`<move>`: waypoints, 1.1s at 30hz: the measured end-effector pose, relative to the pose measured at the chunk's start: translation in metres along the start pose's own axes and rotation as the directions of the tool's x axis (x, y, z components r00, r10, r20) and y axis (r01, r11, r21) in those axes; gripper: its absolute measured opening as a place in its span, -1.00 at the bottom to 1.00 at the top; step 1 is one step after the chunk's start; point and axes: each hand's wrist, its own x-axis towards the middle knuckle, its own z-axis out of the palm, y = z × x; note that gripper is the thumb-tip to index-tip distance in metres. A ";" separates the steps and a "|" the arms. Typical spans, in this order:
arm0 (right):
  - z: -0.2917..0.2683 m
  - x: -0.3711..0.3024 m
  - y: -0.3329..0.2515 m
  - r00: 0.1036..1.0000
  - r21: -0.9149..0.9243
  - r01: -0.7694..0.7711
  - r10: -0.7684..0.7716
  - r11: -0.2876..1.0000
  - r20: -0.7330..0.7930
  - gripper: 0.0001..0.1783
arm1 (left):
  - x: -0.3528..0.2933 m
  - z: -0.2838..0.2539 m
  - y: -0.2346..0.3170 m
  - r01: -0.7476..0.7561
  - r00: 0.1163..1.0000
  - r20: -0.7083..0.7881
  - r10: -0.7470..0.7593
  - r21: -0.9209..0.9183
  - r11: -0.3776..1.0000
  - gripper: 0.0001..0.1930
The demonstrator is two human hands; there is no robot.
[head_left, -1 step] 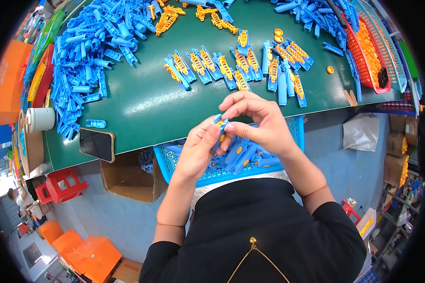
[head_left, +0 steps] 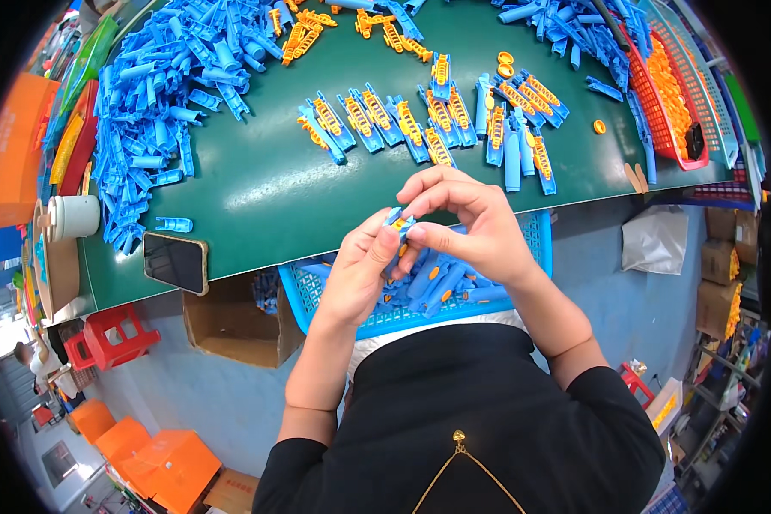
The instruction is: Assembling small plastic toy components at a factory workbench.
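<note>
Between my two hands is a small blue plastic piece with an orange part (head_left: 397,222), held just above the table's near edge. My left hand (head_left: 361,267) is closed round its lower side, thumb pressed against it. The thumb and fingers of my right hand (head_left: 478,224) pinch it from the other side; fingers cover most of it. Below my hands, a light blue basket (head_left: 537,248) holds blue pieces with orange spots (head_left: 441,287). Beyond them, blue shells fitted with orange ladder-like inserts (head_left: 364,124) lie in loose rows on the green table (head_left: 257,180).
Loose blue shells (head_left: 158,94) are heaped at the far left. A phone (head_left: 176,260) and a white cup (head_left: 74,217) sit near the table's left edge. At right stands a red basket (head_left: 660,103) of orange parts. A cardboard box (head_left: 231,330) is beside the blue basket.
</note>
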 end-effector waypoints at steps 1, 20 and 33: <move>0.001 0.000 0.000 1.000 0.001 0.000 0.000 1.000 0.001 -0.84 | 0.000 -0.001 -0.002 -0.057 0.998 -0.010 0.057 -0.012 0.998 -0.57; 0.011 -0.011 -0.008 0.950 -0.285 0.261 -0.298 0.922 -0.094 -0.77 | -0.002 0.008 -0.012 -0.022 0.998 0.046 0.037 -0.292 0.956 -0.56; -0.015 -0.008 -0.017 0.991 0.148 -0.118 0.108 0.982 0.078 -0.65 | -0.001 0.001 0.019 -0.089 0.991 -0.058 0.125 0.425 0.901 -0.63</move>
